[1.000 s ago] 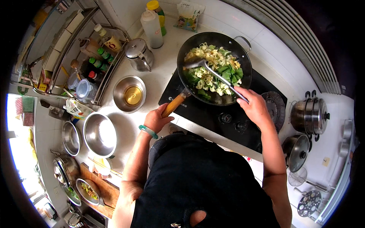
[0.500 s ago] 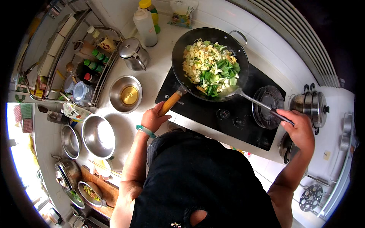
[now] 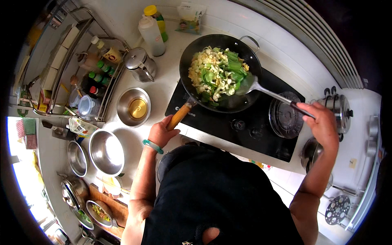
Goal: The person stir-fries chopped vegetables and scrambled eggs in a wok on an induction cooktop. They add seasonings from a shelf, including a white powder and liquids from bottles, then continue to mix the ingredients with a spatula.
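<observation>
A dark wok [image 3: 245, 49] sits on the black cooktop [image 3: 222, 126], holding green leafy vegetables mixed with pale yellow-white pieces [image 3: 216, 73]. My left hand [image 3: 161, 132] is closed around the wok's wooden handle [image 3: 179, 116]; a green bangle [image 3: 152, 146] circles that wrist. In my right hand [image 3: 322, 122] is the dark grip of a metal spatula [image 3: 275, 95]. The spatula's blade lies in the wok, against the right side of the food.
Left of the wok stand a steel bowl of yellow liquid [image 3: 139, 109], a metal pot with a spout [image 3: 139, 63] and a white squeeze bottle [image 3: 152, 36]. A condiment rack [image 3: 104, 87] is farther left. At right is a lidded steel pot [image 3: 338, 112].
The spatula blade has risen a little and moved up along the wok's right side. The food has shifted, with more green now on top at the right.
</observation>
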Demonstrator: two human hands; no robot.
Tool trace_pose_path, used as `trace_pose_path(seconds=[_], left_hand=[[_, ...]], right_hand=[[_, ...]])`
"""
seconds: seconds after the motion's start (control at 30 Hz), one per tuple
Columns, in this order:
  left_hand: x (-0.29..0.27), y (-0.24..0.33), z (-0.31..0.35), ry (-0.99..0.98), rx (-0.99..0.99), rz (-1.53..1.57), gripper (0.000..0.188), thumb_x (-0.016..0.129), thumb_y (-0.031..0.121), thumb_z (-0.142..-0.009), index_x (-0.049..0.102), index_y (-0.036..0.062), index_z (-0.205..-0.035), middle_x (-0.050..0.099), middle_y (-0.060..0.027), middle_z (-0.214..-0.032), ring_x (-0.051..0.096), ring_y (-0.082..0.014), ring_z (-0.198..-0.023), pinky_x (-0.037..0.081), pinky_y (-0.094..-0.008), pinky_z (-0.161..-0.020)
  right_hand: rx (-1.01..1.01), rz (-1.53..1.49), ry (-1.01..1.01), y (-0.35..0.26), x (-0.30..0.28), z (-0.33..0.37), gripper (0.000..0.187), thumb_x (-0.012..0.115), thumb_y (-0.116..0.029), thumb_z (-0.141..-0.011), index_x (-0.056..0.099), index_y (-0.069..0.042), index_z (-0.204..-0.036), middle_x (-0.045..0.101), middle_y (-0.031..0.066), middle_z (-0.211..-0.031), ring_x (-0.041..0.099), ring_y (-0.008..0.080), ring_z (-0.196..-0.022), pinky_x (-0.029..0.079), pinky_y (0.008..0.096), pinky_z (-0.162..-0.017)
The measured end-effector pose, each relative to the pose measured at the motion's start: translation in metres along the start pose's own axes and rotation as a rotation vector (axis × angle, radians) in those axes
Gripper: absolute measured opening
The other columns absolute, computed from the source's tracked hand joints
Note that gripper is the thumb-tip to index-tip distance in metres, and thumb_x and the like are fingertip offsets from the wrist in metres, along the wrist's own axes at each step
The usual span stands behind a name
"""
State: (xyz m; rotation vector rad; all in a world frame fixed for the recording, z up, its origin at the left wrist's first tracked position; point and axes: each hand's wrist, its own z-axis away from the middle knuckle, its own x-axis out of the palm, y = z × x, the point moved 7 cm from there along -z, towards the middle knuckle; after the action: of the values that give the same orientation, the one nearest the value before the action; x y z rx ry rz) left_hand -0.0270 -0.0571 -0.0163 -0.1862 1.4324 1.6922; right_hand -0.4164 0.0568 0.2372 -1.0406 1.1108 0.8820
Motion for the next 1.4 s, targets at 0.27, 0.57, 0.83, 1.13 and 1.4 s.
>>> trace_pose_path(seconds=[0.27,0.57,0.83,1.13,1.4], left_hand=[[0.0,-0.004,-0.007,-0.057,-0.026,0.0,0.064,0.078,0.025,-0.07,0.053,0.0059,-0.127,0.067,-0.0181,-0.098,0.065,-0.0303,-0.091,0.05,-0.0346,-0.082],[0.001,-0.009,-0.005,-0.029,-0.026,-0.019,0.067,0.077,0.029,-0.07,0.053,0.0076,-0.128,0.066,-0.0184,-0.098,0.065,-0.0309,-0.091,0.05,-0.0351,-0.082],[-0.003,0.003,-0.004,-0.015,0.003,-0.051,0.063,0.076,0.029,-0.07,0.054,0.0084,-0.126,0.066,-0.0184,-0.097,0.064,-0.0332,-0.089,0.05,-0.0372,-0.08],[-0.003,0.0,-0.004,0.002,0.032,-0.044,0.062,0.076,0.029,-0.071,0.054,0.0092,-0.126,0.066,-0.0184,-0.096,0.064,-0.0338,-0.087,0.05,-0.0377,-0.078],[-0.001,-0.006,-0.003,0.026,0.045,-0.001,0.063,0.076,0.029,-0.07,0.054,0.0093,-0.126,0.066,-0.018,-0.096,0.064,-0.0334,-0.087,0.05,-0.0384,-0.078]], right_hand=[[-0.117,0.179,0.032,0.002,0.044,-0.046,0.03,0.066,-0.008,-0.078,0.067,-0.016,-0.107,0.058,0.0144,-0.082,0.059,0.0343,-0.077,0.046,0.0423,-0.069],[-0.067,-0.473,-0.069,0.057,0.052,-0.054,0.035,0.061,-0.003,-0.084,0.06,-0.004,-0.119,0.066,0.0074,-0.094,0.059,0.0147,-0.083,0.045,0.0256,-0.08],[0.436,-0.863,-0.212,0.096,0.103,-0.096,0.035,0.048,-0.024,-0.097,0.05,-0.008,-0.129,0.056,0.0005,-0.072,0.053,0.0054,-0.06,0.043,0.0189,-0.051],[0.24,-1.008,-0.457,0.059,0.169,-0.102,0.039,0.052,-0.017,-0.095,0.049,-0.005,-0.131,0.05,0.002,-0.065,0.041,0.0052,-0.048,0.032,0.0196,-0.041],[0.1,-0.654,-0.352,0.067,0.083,-0.079,0.04,0.06,-0.007,-0.086,0.058,-0.007,-0.126,0.057,-0.0067,-0.081,0.046,0.0015,-0.064,0.037,0.0173,-0.055]])
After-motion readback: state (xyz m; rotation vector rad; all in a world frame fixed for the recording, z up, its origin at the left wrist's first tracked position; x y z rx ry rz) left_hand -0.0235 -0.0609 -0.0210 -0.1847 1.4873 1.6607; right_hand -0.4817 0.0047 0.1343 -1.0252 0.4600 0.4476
